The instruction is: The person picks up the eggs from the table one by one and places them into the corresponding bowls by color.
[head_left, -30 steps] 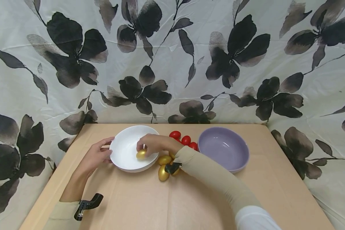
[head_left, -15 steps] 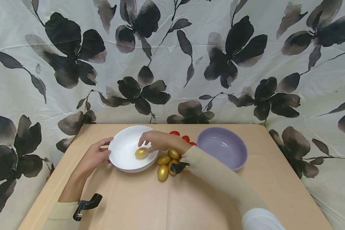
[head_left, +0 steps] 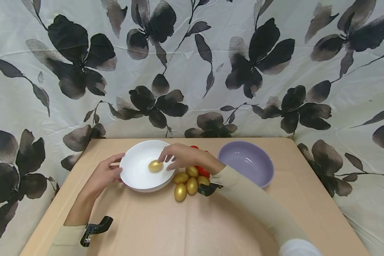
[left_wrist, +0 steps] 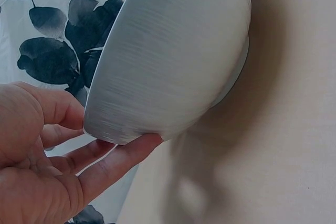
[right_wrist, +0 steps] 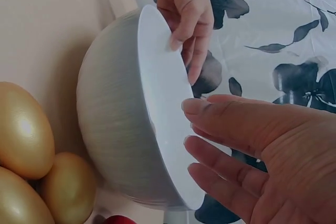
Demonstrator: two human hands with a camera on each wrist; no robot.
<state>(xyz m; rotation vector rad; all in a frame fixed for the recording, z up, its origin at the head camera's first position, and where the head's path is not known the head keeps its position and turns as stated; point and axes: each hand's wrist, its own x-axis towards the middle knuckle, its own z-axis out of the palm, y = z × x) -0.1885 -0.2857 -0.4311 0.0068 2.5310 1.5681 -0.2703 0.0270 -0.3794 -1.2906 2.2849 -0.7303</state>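
A white bowl stands at the left of the table, with one gold egg lying inside it. My left hand holds the bowl's left rim; in the left wrist view its fingers lie against the bowl's outer wall. Over the bowl's right side hovers my right hand, its fingers spread and apart from the egg. The right wrist view shows the right hand with nothing between thumb and fingers, near the bowl's rim. Several gold eggs lie just right of the bowl, partly beneath the right wrist.
A purple bowl stands at the right. Between the bowls lie red egg-shaped pieces, partly hidden by my right forearm. A floral cloth hangs behind the wooden table.
My right hand has let go of the gold egg in the white bowl and moved back up and to the right. The left hand has stayed on the rim.
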